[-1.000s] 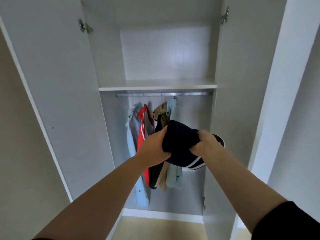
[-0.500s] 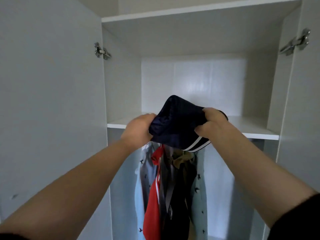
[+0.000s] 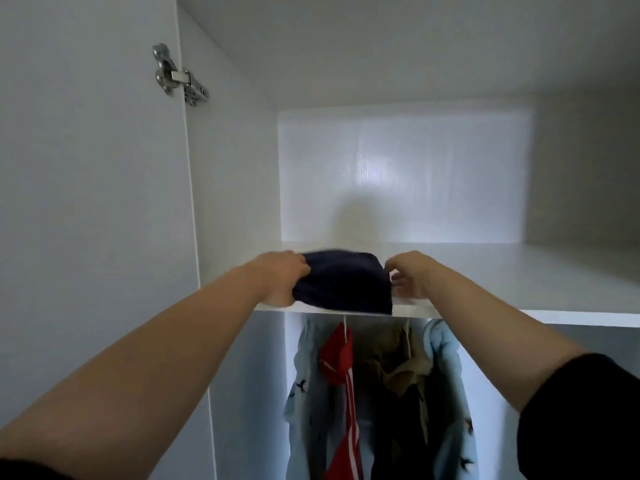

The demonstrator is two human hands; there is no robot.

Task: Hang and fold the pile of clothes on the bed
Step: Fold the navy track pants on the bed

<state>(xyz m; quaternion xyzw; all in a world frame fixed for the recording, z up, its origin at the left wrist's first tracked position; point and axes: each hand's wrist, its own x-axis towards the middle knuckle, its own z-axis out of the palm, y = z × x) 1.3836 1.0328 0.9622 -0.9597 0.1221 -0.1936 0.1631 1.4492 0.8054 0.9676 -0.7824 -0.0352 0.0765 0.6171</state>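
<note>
Between the gripping left hand (image 3: 281, 279) and loosely spread right hand (image 3: 408, 279), a folded navy garment (image 3: 343, 284) overhung the shelf (image 3: 519, 292) edge; bare shelf lay beyond.

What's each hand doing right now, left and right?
Left hand: closed on the left end of the folded navy garment, on the shelf.
Right hand: open, fingers loose beside its right end.

shelf (image 3: 519, 271): open right of folded garment (image 3: 343, 282) | left: wardrobe wall (image 3: 235, 202) close | below: hanging clothes (image 3: 381, 393)
</note>
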